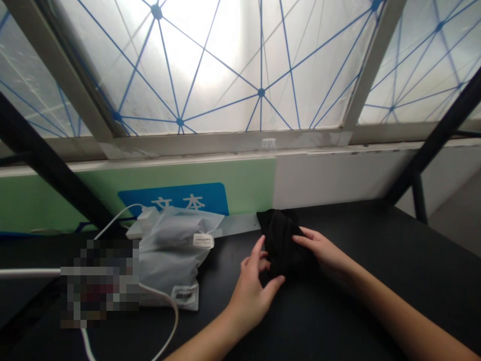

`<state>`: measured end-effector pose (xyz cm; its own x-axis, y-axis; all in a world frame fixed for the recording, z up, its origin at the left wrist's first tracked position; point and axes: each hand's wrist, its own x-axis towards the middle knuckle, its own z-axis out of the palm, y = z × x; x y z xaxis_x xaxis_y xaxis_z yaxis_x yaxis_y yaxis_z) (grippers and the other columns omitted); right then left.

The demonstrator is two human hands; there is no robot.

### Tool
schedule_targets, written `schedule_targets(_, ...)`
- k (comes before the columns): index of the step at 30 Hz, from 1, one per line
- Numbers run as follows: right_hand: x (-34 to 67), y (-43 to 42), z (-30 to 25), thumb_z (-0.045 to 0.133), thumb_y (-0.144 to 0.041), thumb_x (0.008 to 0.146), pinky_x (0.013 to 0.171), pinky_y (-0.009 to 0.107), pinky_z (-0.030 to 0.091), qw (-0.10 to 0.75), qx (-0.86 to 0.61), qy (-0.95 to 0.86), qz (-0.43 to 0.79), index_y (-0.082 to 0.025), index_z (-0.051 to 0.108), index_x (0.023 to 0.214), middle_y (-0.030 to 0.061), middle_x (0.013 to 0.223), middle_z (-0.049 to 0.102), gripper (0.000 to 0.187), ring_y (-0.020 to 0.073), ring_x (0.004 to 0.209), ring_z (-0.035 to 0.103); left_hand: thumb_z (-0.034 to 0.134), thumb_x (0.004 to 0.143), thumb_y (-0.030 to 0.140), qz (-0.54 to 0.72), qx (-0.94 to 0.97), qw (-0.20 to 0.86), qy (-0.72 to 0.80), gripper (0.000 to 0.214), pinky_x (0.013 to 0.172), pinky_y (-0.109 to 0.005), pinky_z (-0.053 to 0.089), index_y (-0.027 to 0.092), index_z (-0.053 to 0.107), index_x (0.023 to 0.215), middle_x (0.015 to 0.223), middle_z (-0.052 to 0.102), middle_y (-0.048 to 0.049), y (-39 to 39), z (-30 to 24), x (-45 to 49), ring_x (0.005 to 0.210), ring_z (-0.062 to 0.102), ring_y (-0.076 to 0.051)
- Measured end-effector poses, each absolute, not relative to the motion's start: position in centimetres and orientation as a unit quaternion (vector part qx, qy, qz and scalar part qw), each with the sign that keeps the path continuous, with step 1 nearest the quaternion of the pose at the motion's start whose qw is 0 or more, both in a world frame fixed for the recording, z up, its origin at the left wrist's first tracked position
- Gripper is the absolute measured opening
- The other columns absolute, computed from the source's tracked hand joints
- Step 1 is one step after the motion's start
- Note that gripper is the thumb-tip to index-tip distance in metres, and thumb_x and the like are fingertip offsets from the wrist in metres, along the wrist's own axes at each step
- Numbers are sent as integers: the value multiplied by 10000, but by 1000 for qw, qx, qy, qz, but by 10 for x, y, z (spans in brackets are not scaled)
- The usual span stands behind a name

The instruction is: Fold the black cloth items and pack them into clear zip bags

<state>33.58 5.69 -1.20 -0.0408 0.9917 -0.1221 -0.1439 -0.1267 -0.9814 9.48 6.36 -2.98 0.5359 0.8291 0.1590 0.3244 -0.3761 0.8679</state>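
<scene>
A dark, bunched black cloth (283, 240) rests on the black tabletop near its back edge; its exact kind cannot be made out. My left hand (253, 281) is at the cloth's left side, thumb and fingers spread apart, the tips close to or touching the fabric. On the right side, my right hand (321, 248) has its fingers on the cloth, and part of that hand's grip is hidden behind the fabric.
Left of my hands lies a frosted plastic bag (169, 260) with labels. White cables (175, 316) curl in front of it, beside a white plug (148, 218) and a blurred-out patch. A black metal frame post (436, 145) stands at right; windows (225, 65) are behind.
</scene>
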Motion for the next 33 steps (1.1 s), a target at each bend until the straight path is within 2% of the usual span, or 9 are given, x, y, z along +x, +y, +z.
schedule_targets(5, 333, 49, -10, 788, -454, 806, 961, 440, 534, 464, -455, -428, 628, -210, 722, 1139, 76, 1046, 770, 418, 253, 938, 739, 539, 988, 283, 324, 751, 498, 288, 714, 1084, -456, 488, 252, 150, 1586, 1255, 696, -131, 56, -31, 91, 1193, 663, -257)
schedule_targets(12, 336, 67, -15, 742, -540, 816, 963, 441, 522, 459, -514, -511, 514, -197, 712, 1070, 73, 1073, 750, 427, 276, 1017, 695, 467, 1009, 258, 363, 639, 605, 308, 736, 1002, -421, 560, 267, -19, 1562, 1409, 582, -166, 68, -43, 98, 1145, 694, -232)
schedule_targets(15, 336, 81, -30, 714, -539, 824, 855, 392, 537, 421, -555, -572, 433, -181, 696, 981, 60, 956, 731, 392, 257, 926, 679, 514, 977, 233, 368, 673, 535, 354, 778, 1011, -418, 556, 291, 7, 1565, 1540, 408, -190, 68, -49, 97, 1227, 644, -249)
schedule_targets(18, 338, 88, -46, 718, -504, 804, 687, 331, 497, 416, -607, -582, 347, -184, 665, 969, 6, 782, 643, 364, 194, 726, 614, 527, 959, 218, 373, 750, 388, 385, 746, 1074, -447, 510, 290, 102, 1567, 1585, 284, -178, 65, -48, 93, 1362, 516, -282)
schedule_targets(20, 339, 89, -54, 728, -493, 782, 626, 303, 456, 434, -624, -568, 315, -195, 637, 980, -25, 732, 586, 369, 163, 655, 565, 522, 956, 214, 369, 793, 294, 386, 656, 1075, -476, 503, 274, 230, 1541, 1534, 322, -171, 64, -43, 90, 1351, 501, -294)
schedule_targets(23, 340, 89, -58, 722, -524, 767, 573, 283, 422, 461, -625, -544, 318, -206, 594, 965, -40, 694, 562, 396, 147, 602, 539, 519, 956, 203, 338, 850, 187, 359, 433, 1066, -540, 482, 245, 496, 1386, 1381, 480, -150, 62, -30, 87, 1257, 531, -306)
schedule_targets(25, 340, 88, -58, 712, -552, 764, 561, 283, 416, 469, -625, -536, 320, -210, 576, 952, -41, 675, 558, 413, 149, 587, 534, 566, 943, 239, 312, 881, 147, 325, 340, 1115, -617, 403, 239, 589, 1282, 1319, 558, -126, 59, -23, 86, 1239, 525, -321)
schedule_targets(29, 337, 84, -54, 675, -583, 807, 626, 313, 457, 481, -627, -540, 290, -217, 574, 962, -7, 754, 590, 410, 177, 668, 567, 665, 900, 331, 274, 916, 124, 267, 399, 1216, -711, 136, 251, 581, 1282, 1303, 628, -80, 56, -20, 88, 1308, 503, -323)
schedule_targets(33, 338, 68, -35, 573, -556, 932, 726, 342, 478, 471, -619, -586, 227, -217, 588, 960, 36, 854, 618, 341, 204, 778, 588, 599, 910, 195, 257, 924, 134, 250, 411, 1228, -696, 136, 243, 544, 1314, 1243, 669, -70, 60, -23, 88, 1263, 571, -283)
